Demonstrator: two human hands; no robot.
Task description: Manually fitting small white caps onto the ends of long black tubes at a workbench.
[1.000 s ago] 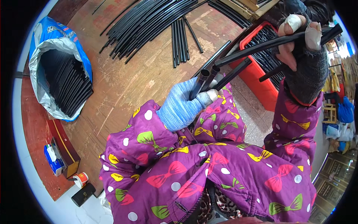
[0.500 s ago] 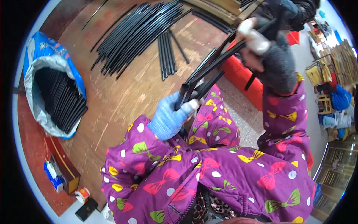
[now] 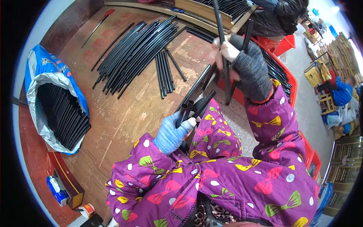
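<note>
My left hand (image 3: 174, 130), in a light blue fingerless glove, grips the near ends of a small bundle of black tubes (image 3: 196, 96) that slant up and away over the wooden table (image 3: 124, 113). My right hand (image 3: 242, 64), in a dark grey fingerless glove, is raised above the red crate (image 3: 289, 85) and holds two long black tubes (image 3: 223, 53), one nearly upright. Both arms wear purple sleeves with bow patterns.
A large pile of black tubes (image 3: 134, 53) lies on the table's far side, with a smaller group (image 3: 164, 73) beside it. A blue and white sack (image 3: 56, 102) full of short black tubes sits at left. Another person (image 3: 280, 15) sits beyond the crate.
My right hand has swung its tubes from a slanted, near-horizontal hold to almost upright. My left hand stays shut on the bundle's near ends. The view has shifted a little.
</note>
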